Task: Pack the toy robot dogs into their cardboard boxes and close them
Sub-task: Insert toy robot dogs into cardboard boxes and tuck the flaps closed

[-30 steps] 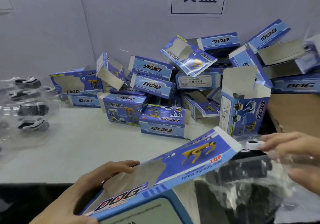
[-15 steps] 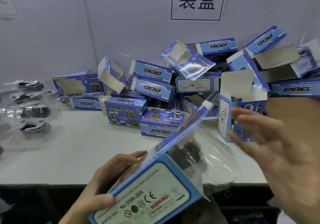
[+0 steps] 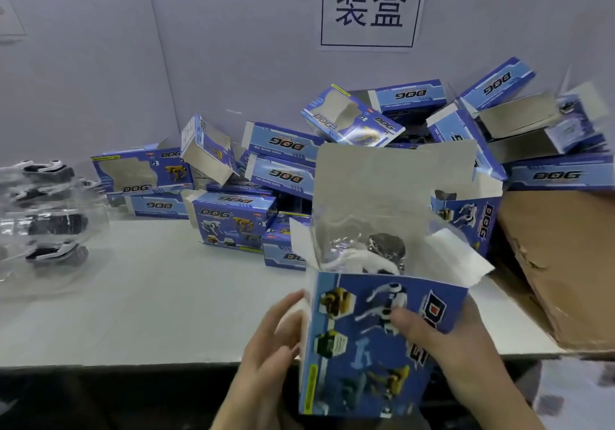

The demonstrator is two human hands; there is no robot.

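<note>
We see soft, even, cool light: the wall (image 3: pixel 100 63) is a flat grey-lilac and the table (image 3: pixel 149 296) pale and washed, with only faint shadows beneath the pile of boxes (image 3: pixel 283 176). Below the table's front edge everything sinks to near black. Glare flashes on the clear plastic wraps (image 3: pixel 50 223) at the left, which smear into haze. The sign (image 3: pixel 371 6) reads fairly sharp; the cardboard box (image 3: pixel 382 346) in hand, the left hand (image 3: pixel 266 339) and the right hand (image 3: pixel 459 356) are soft with motion blur. The wall seam (image 3: pixel 159 46) leans and lines bow toward the edges, and the far right streaks.
</note>
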